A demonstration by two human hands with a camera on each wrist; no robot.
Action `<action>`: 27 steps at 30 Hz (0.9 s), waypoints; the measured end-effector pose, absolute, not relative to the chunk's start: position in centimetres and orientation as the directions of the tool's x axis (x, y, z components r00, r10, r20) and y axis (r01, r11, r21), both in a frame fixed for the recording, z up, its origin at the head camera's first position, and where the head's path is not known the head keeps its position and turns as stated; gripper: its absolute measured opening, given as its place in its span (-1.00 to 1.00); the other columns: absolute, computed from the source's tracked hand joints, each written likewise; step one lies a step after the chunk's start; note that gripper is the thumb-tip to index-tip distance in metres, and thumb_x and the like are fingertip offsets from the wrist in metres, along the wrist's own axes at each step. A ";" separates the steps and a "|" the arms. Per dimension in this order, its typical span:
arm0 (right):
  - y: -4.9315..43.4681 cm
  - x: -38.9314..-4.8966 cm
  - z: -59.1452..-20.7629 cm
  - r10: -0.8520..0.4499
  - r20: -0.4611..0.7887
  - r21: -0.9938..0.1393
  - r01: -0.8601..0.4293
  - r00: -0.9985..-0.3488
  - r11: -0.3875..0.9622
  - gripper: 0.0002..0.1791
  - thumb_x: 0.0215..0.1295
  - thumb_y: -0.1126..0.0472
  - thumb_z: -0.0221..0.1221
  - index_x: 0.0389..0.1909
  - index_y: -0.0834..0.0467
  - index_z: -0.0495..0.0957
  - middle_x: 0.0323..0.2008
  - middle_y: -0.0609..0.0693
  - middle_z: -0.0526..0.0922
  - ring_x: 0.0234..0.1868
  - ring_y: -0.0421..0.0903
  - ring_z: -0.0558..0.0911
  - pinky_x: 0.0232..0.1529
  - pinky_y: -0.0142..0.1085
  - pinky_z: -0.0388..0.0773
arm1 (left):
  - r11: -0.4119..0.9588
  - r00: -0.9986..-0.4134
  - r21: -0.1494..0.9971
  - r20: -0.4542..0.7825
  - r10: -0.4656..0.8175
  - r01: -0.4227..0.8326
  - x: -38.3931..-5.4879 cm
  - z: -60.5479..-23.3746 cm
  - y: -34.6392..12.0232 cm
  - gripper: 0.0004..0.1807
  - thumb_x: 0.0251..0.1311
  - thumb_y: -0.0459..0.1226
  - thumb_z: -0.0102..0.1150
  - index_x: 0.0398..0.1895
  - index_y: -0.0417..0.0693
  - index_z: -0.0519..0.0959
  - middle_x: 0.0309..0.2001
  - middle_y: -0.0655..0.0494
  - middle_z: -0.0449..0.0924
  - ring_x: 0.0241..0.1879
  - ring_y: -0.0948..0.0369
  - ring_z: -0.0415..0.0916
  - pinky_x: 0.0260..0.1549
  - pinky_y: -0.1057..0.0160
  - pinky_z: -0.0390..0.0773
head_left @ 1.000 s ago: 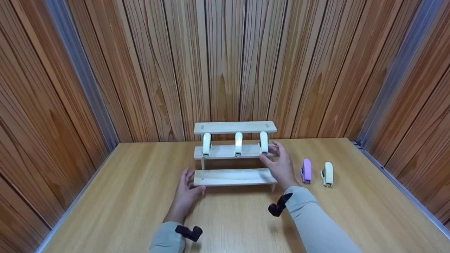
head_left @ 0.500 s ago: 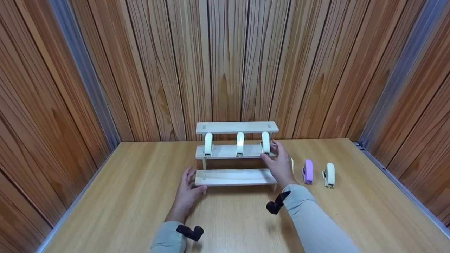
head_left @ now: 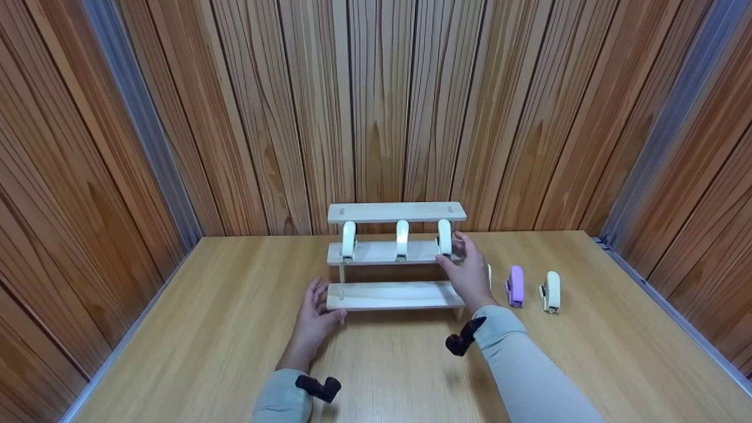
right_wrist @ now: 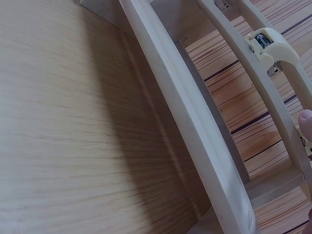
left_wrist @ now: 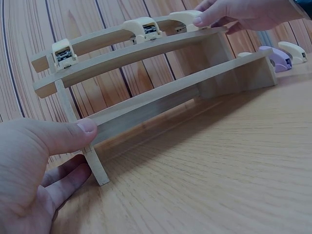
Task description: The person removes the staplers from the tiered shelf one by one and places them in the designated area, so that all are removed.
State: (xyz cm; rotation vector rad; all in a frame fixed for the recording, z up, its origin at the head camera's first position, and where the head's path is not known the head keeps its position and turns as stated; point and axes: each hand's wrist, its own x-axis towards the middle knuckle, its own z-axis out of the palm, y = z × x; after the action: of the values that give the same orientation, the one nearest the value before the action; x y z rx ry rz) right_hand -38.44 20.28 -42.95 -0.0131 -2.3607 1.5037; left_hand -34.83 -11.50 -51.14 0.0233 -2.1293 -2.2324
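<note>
A three-tier wooden display stand (head_left: 393,295) stands on the table. My left hand (head_left: 311,323) grips its lower left end; in the left wrist view the thumb (left_wrist: 73,132) lies on the front and the fingers reach behind the leg. Three cream staplers stand along the middle tier: a left one (head_left: 348,242), a centre one (head_left: 402,241) and a right one (head_left: 445,238). My right hand (head_left: 472,277) pinches the right stapler, thumb in front and fingers on its far right side. Only its thumb tip (right_wrist: 305,122) and a bit of finger show in the right wrist view.
Right of the stand, a purple stapler (head_left: 516,286) and a cream stapler (head_left: 551,292) stand on the table (head_left: 235,352). Another cream stapler (head_left: 489,273) is mostly hidden behind my right hand. A wood-panelled wall (head_left: 376,117) rises close behind the stand.
The whole head view has shifted slightly, uncovering a sliver of the cream stapler behind my right hand. Both hands keep their places on the stand and the right stapler.
</note>
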 end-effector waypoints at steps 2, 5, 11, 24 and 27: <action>20.3 -38.4 -42.8 0.187 0.261 -0.883 -0.156 -0.947 0.443 -0.22 0.31 0.19 0.36 0.48 0.12 0.24 0.25 0.14 0.56 0.30 0.06 0.49 0.26 -0.08 0.49 | -0.055 -0.998 0.998 0.026 -0.049 0.029 -34.8 -51.2 -11.5 0.08 0.14 -0.52 0.35 0.63 0.00 -0.08 0.57 -0.04 0.10 0.44 -0.10 0.22 0.36 -0.06 0.33; 20.5 -38.2 -42.7 0.186 0.242 -0.882 -0.137 -0.952 0.451 -0.21 0.32 0.16 0.35 0.50 0.10 0.21 0.25 0.12 0.55 0.31 0.06 0.48 0.29 -0.06 0.46 | -0.060 -0.999 0.998 0.025 -0.043 0.027 -34.8 -51.2 -11.5 0.09 0.14 -0.52 0.35 0.63 0.00 -0.09 0.57 -0.05 0.09 0.44 -0.10 0.22 0.36 -0.06 0.32; 20.6 -37.7 -42.7 0.186 0.247 -0.877 -0.138 -0.951 0.460 -0.21 0.31 0.14 0.36 0.49 0.08 0.23 0.23 0.10 0.56 0.28 0.06 0.50 0.28 -0.02 0.45 | -0.068 -0.999 0.997 0.018 -0.039 0.021 -34.7 -51.2 -11.5 0.11 0.12 -0.50 0.38 0.63 0.00 -0.10 0.58 -0.06 0.07 0.42 -0.10 0.23 0.33 -0.03 0.37; 21.0 -36.5 -43.2 0.197 0.270 -0.882 -0.160 -0.942 0.443 -0.20 0.29 0.18 0.37 0.49 0.11 0.23 0.21 0.11 0.55 0.31 0.09 0.42 0.40 0.09 0.22 | -0.047 -0.999 0.999 0.018 -0.050 0.020 -34.8 -51.2 -11.4 0.08 0.14 -0.54 0.34 0.63 0.02 -0.08 0.57 -0.05 0.09 0.42 -0.11 0.23 0.31 -0.03 0.39; 21.1 -36.3 -43.3 0.199 0.300 -0.876 -0.186 -0.933 0.446 -0.20 0.28 0.21 0.38 0.48 0.16 0.24 0.19 0.14 0.56 0.30 0.09 0.42 0.40 0.07 0.19 | -0.042 -0.998 0.999 0.023 -0.054 0.026 -34.8 -51.1 -11.4 0.07 0.14 -0.56 0.32 0.63 0.02 -0.07 0.57 -0.05 0.11 0.40 -0.10 0.26 0.26 0.00 0.45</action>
State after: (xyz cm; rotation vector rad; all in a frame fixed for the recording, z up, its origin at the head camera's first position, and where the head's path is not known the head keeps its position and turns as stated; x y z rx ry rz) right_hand -36.27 21.12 -43.31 -0.0105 -2.3427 1.4851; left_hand -34.80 -11.36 -51.11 0.0314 -2.1360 -2.2281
